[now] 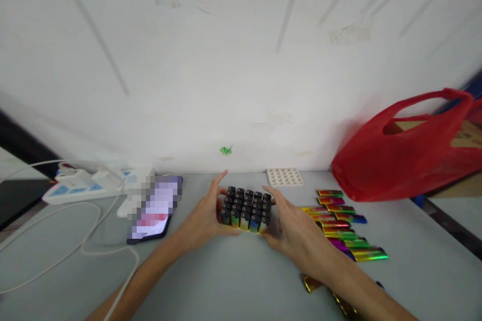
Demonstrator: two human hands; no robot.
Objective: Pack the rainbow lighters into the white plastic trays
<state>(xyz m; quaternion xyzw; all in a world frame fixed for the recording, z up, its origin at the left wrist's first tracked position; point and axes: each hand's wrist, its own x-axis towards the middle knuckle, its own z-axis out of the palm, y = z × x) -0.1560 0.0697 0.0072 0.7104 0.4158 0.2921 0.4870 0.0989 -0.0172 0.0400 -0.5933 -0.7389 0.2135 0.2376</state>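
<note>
A block of several upright lighters [246, 209] with black tops and shiny coloured bodies stands in rows at the middle of the table. My left hand [205, 213] grips its left side, with the index finger raised and the thumb along the lower front edge. On the right side my right hand [288, 220] holds the same block, thumb near the front corner. The fingers behind the block are partly hidden. Beyond it, by the wall, lies a white tray with a grid of holes [285, 177].
Loose shiny lighters [339, 233] lie to the right, some partly under my right forearm. A red plastic bag [406, 150] stands at the back right. On the left are a phone [158, 208], a power strip [86, 185] and looping white cables.
</note>
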